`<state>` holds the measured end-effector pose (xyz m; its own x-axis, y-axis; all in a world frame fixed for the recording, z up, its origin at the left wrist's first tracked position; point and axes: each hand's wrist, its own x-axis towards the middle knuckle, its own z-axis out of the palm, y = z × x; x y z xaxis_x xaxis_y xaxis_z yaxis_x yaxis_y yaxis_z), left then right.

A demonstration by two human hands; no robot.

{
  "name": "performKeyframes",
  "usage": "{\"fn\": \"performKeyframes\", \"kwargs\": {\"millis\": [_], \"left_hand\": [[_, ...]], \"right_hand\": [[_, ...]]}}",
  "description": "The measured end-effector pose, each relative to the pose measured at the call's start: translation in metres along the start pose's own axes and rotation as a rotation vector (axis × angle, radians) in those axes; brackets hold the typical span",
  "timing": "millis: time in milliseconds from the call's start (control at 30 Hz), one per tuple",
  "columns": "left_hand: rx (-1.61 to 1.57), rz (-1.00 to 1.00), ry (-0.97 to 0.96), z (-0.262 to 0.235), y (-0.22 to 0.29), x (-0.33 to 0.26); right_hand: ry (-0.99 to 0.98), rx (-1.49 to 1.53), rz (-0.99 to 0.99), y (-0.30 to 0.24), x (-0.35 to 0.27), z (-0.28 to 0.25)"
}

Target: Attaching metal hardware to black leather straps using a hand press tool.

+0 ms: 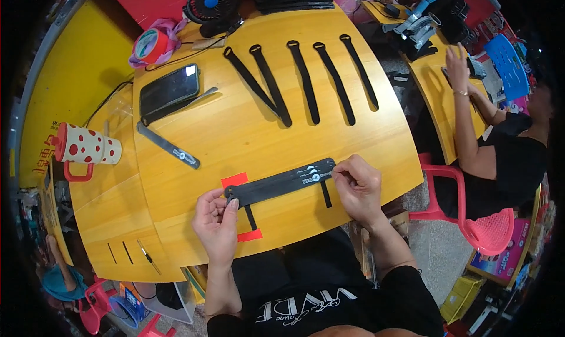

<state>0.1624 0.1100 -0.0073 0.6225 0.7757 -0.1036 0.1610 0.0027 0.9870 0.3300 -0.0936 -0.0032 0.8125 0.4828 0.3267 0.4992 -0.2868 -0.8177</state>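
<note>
A bundle of black straps [282, 182] lies across the near part of the wooden table [235, 137]. My left hand [216, 222] pinches its left end, over a red strip [242, 207] taped to the table. My right hand [359, 187] pinches the right end, where small light tabs show. Two thin black bands cross under the bundle. Several more black straps [306, 81] with loop ends lie spread out side by side at the far side of the table.
A black phone [169, 91], a grey strap [168, 145] and a tape roll [150, 45] lie at the far left. A spotted mug [87, 146] stands at the left, a small fan [210, 3] at the back. Another person [500, 154] sits at the right on a red chair.
</note>
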Motion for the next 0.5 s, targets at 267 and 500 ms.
{"fn": "performKeyframes", "kwargs": {"millis": [267,500], "left_hand": [[-0.066,0.031,0.030,0.0046,-0.0022,-0.0014],[-0.028,0.022,0.026,0.0037,-0.0018,-0.0046]], "right_hand": [[0.038,-0.039,-0.021,0.0044,-0.0025,0.0000],[0.018,-0.012,-0.013,-0.0024,-0.0015,0.0010]]}}
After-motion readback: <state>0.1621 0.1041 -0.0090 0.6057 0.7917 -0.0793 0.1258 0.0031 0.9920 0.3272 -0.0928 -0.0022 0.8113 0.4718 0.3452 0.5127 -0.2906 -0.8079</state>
